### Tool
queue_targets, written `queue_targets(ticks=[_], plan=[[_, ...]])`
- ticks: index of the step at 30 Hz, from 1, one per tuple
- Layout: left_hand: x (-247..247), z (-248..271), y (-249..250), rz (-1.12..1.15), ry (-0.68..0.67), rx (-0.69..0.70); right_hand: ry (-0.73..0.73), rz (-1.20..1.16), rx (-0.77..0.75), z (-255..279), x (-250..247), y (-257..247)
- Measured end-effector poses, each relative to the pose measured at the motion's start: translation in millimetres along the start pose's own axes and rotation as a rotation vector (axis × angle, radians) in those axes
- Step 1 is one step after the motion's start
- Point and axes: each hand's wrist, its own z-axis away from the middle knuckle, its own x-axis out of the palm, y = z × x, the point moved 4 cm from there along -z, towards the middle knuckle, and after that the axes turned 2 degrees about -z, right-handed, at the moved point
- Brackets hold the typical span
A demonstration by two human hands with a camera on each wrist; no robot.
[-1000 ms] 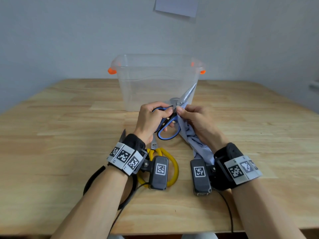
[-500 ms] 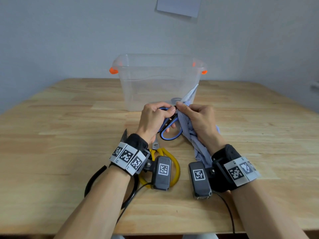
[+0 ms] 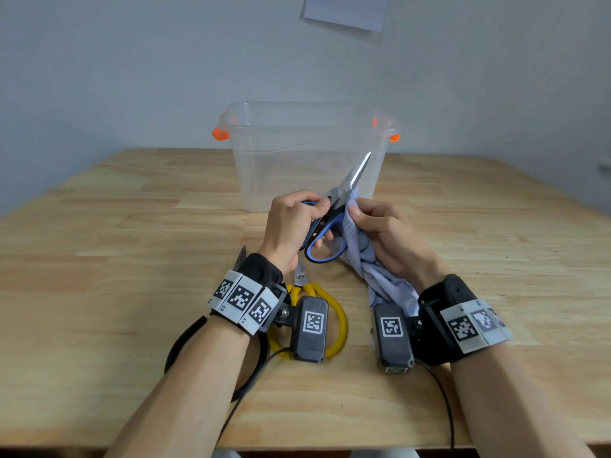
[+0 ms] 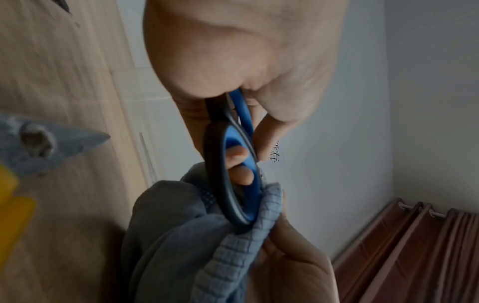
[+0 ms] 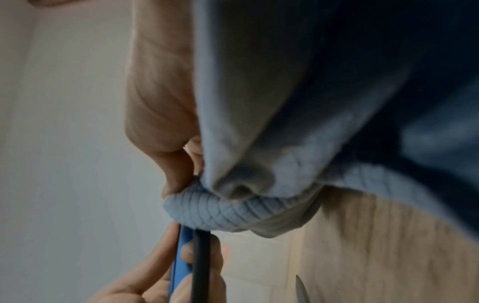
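Note:
My left hand [image 3: 294,223] grips the blue and black handles of a pair of scissors [image 3: 325,233], fingers through the loop [image 4: 239,164]. The steel blades [image 3: 355,175] point up and away toward the bin. My right hand [image 3: 380,233] pinches a light blue cloth [image 3: 370,259] against the scissors just below the blades. The cloth [image 5: 233,207] bunches round the handle top and trails down to the table under my right wrist. Both hands are raised a little above the wooden table [image 3: 132,259].
A clear plastic bin [image 3: 307,153] with orange latches stands just behind the hands. Yellow-handled scissors [image 3: 334,312] lie on the table under my left wrist, with a black-handled pair [image 3: 185,345] further left. Camera cables run off the near edge.
The right hand has slid the cloth down the blades toward the handles, so the blade tips show bare again. Both hands stay in about the same place.

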Motion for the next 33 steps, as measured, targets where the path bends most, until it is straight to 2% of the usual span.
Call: queue_targets(ticks=[6,18,33], plan=[[0.0,0.6,0.3,-0.009,-0.013,-0.007,0.065,-0.018,-0.055,-5.2,-3.0,3.3],[1.8,-0.8,-3.0,-0.050,-0.045,0.016,0.238,0.036,-0.073,-5.7,-8.2,7.4],[3.2,-0.2,-3.6,-0.036,-0.070,0.014,0.332,0.122,-0.156,-3.4,-11.1,2.9]])
